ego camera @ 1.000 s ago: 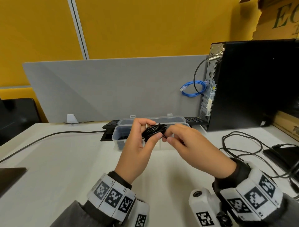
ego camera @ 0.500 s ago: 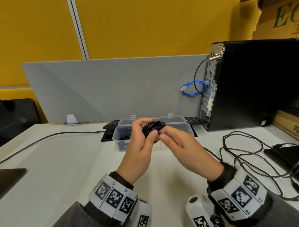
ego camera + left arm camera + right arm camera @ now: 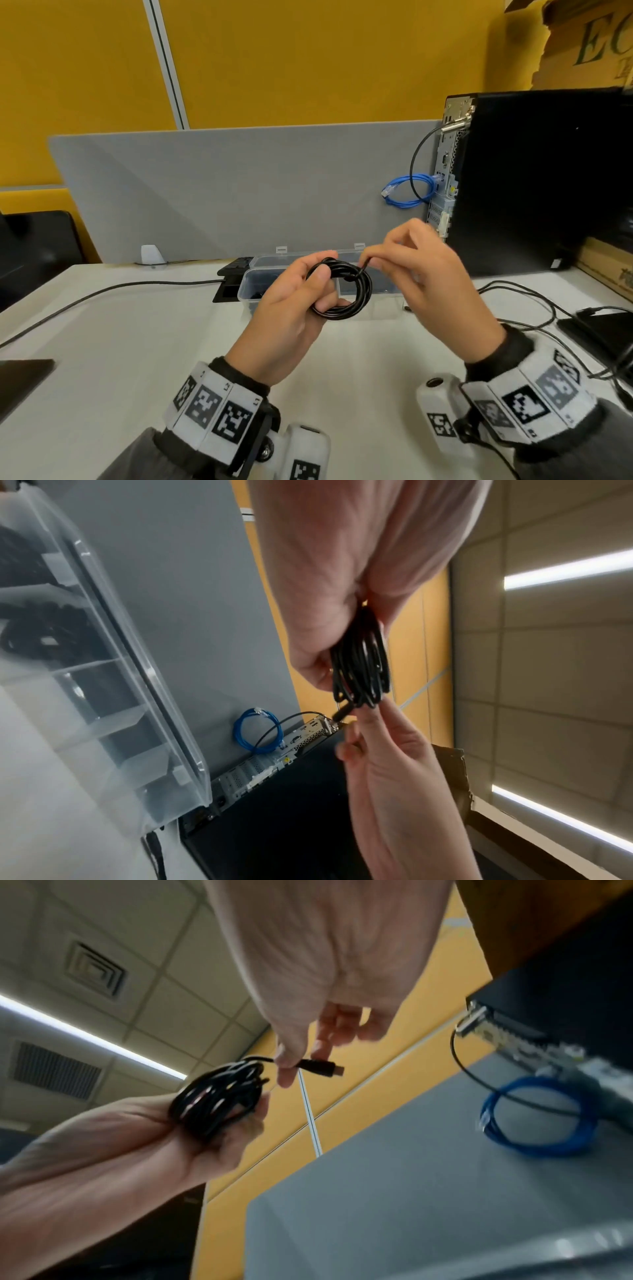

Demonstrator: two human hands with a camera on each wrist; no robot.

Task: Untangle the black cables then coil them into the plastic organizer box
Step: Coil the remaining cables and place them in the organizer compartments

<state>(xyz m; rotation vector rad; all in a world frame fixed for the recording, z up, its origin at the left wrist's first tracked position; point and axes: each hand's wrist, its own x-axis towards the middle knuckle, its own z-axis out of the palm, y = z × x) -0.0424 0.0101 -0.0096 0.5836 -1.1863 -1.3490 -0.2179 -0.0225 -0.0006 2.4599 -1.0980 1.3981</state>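
So one cable is basically wound up at this point. The left hand [image 3: 291, 308] has its fingers and thumb wrapped around a tight round coil of black cable [image 3: 342, 291], held up in the air just in front of the plastic organizer box [image 3: 250, 291], not touching it. The right hand [image 3: 428, 274] is pinching the plug end [image 3: 316, 1066] between thumb and fingertip right at the top of the coil — my guess is it's about to be tucked through or around the loops so the bundle stays put.

The box sits near the back edge of the desk [image 3: 137, 342], lid open, and through the clear wall I can see something dark already lying in one compartment. It looks like coiled cable, but I can't say for sure.

What's left, as far as I can judge: secure that end, drop the coil into a free compartment, then deal with the loose black cables [image 3: 534, 301] sprawled toward the desk's right edge — those aren't coiled yet.
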